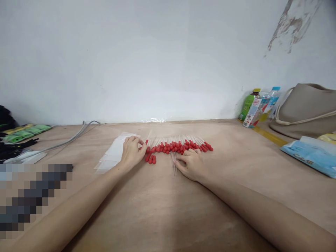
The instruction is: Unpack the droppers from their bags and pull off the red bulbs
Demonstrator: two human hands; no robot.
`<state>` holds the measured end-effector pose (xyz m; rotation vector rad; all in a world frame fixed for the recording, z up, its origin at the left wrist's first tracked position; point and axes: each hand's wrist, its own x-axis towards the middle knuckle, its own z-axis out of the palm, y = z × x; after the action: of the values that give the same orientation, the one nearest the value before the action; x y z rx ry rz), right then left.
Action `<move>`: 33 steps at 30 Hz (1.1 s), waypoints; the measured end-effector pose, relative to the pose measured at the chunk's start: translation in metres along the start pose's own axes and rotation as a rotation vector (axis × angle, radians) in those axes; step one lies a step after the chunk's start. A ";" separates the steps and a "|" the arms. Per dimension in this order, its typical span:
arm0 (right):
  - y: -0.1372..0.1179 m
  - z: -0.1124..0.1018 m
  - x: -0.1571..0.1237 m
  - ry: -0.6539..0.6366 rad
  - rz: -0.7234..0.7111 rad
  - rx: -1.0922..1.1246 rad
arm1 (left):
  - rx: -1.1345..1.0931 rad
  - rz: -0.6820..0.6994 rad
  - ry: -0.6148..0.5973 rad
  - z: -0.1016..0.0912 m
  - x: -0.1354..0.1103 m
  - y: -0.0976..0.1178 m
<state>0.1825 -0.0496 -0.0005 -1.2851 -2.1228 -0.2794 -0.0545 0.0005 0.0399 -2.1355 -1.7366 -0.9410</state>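
Observation:
A wide row of droppers with red rubber bulbs [172,146] and thin clear tubes lies in front of me, most tubes pointing toward the wall. My left hand [133,151] is closed at the row's left end, thumb and finger pinching a dropper [147,142] near its red bulb. Close by, several red bulbs [150,159] lie nearer to me. My right hand [193,163] is curled at the row's front edge, thumb and finger at a few clear tubes [174,168] that point toward me. Its fingers partly hide the bulbs there.
Clear plastic bags [109,159] lie beside my left forearm. A grey cable [76,135] runs across the left side, near green packets [28,133]. At right stand bottles [248,105], a carton [253,112], a grey bag [304,108] and a blue packet [309,154].

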 end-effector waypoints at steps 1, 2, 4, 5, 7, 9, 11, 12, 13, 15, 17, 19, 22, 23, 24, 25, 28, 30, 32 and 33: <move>0.000 0.000 0.000 0.002 0.003 0.006 | -0.045 0.055 0.020 -0.003 -0.007 0.000; -0.001 0.000 0.000 0.007 0.012 0.013 | -0.095 0.109 0.019 -0.006 -0.014 0.002; 0.000 0.000 0.000 0.034 0.043 0.037 | -0.189 0.194 -0.036 -0.008 -0.029 0.005; 0.001 0.000 -0.001 0.062 0.065 0.055 | -0.229 0.237 -0.069 -0.008 -0.036 0.008; 0.004 -0.002 -0.002 0.143 0.105 0.092 | -0.279 0.323 -0.125 -0.006 -0.047 0.012; 0.008 -0.006 -0.003 0.220 0.118 0.121 | -0.290 0.398 -0.157 -0.003 -0.053 0.016; 0.013 -0.010 -0.005 0.223 0.065 0.146 | -0.290 0.452 -0.156 -0.002 -0.055 0.018; 0.014 -0.012 -0.006 0.200 0.014 0.158 | -0.291 0.476 -0.151 -0.002 -0.055 0.020; 0.016 -0.013 -0.007 0.169 -0.046 0.167 | -0.296 0.500 -0.140 -0.002 -0.055 0.021; 0.016 -0.014 -0.007 0.115 -0.168 0.173 | -0.303 0.544 -0.115 -0.004 -0.054 0.023; 0.015 -0.013 -0.007 0.091 -0.248 0.170 | -0.305 0.586 -0.087 -0.006 -0.054 0.026; 0.013 -0.012 -0.006 0.065 -0.281 0.169 | -0.307 0.621 -0.072 -0.008 -0.055 0.028; 0.012 -0.010 -0.006 0.039 -0.291 0.180 | -0.324 0.622 -0.077 -0.007 -0.057 0.031; 0.012 -0.009 -0.006 0.037 -0.295 0.189 | -0.327 0.605 -0.081 -0.006 -0.057 0.032; 0.012 -0.009 -0.006 0.040 -0.301 0.201 | -0.327 0.590 -0.085 -0.005 -0.056 0.033; 0.012 -0.008 -0.006 0.042 -0.313 0.215 | -0.323 0.581 -0.092 -0.004 -0.056 0.035; 0.012 -0.007 -0.006 0.058 -0.348 0.255 | -0.305 0.612 -0.118 0.000 -0.054 0.040; 0.011 -0.005 -0.007 0.070 -0.359 0.277 | -0.294 0.639 -0.134 0.002 -0.053 0.042; 0.009 -0.003 -0.007 0.067 -0.368 0.300 | -0.291 0.650 -0.137 0.003 -0.053 0.042; 0.008 -0.002 -0.008 0.066 -0.377 0.316 | -0.295 0.656 -0.135 0.003 -0.053 0.042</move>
<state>0.1931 -0.0521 -0.0051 -0.6852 -2.2339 -0.1321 -0.0185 -0.0511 0.0148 -2.7401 -0.8473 -0.9039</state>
